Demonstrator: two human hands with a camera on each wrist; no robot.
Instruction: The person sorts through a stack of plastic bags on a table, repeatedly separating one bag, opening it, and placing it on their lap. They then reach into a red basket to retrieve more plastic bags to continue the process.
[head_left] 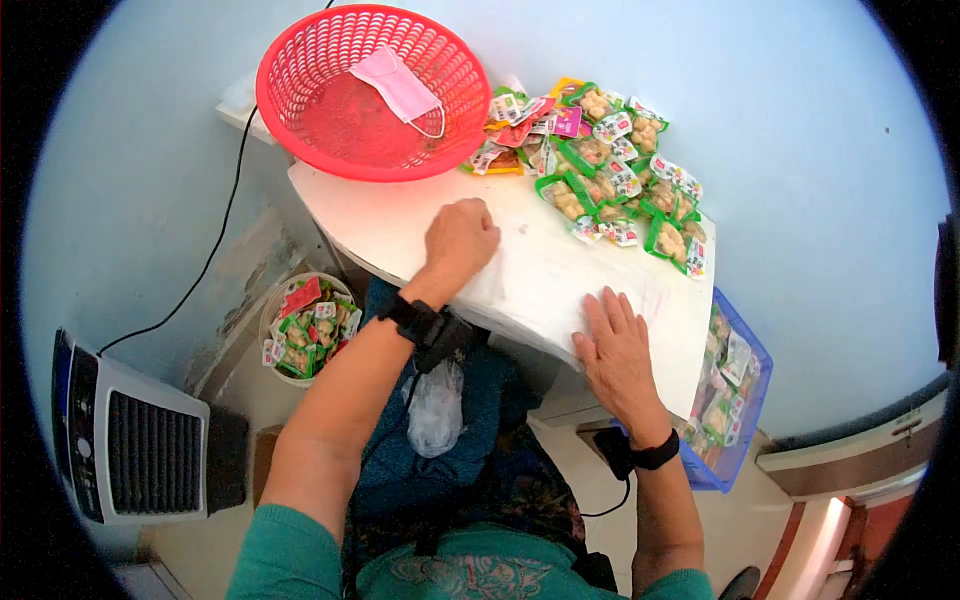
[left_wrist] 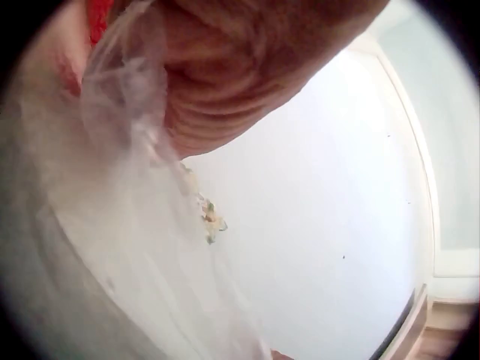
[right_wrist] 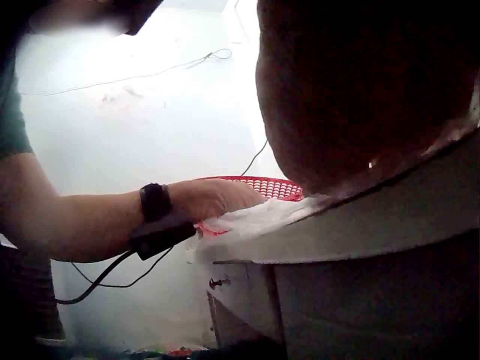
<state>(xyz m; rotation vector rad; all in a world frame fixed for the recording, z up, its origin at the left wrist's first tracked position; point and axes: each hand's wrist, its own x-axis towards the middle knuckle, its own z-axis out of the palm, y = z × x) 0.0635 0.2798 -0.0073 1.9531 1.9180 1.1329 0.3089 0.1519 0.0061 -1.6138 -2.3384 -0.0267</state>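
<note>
My left hand (head_left: 460, 238) lies curled on the white table (head_left: 370, 225) and grips one end of a thin clear plastic bag (head_left: 540, 275). Close up, the left wrist view shows the bag (left_wrist: 127, 187) hanging crumpled below the left hand (left_wrist: 247, 67). My right hand (head_left: 615, 350) rests flat, fingers straight, on the bag's other end near the table's front edge. From the right wrist view, the right hand (right_wrist: 360, 90) is a dark mass above the table edge, and the left hand (right_wrist: 217, 196) holds the bag (right_wrist: 259, 216) further back.
A red basket (head_left: 330, 110) with a pink face mask (head_left: 400, 88) sits at the table's far left. Several snack packets (head_left: 610, 170) are piled at the far right. A blue crate (head_left: 745, 400) and a floor bucket (head_left: 275, 300) hold more packets. A heater (head_left: 130, 440) stands at lower left.
</note>
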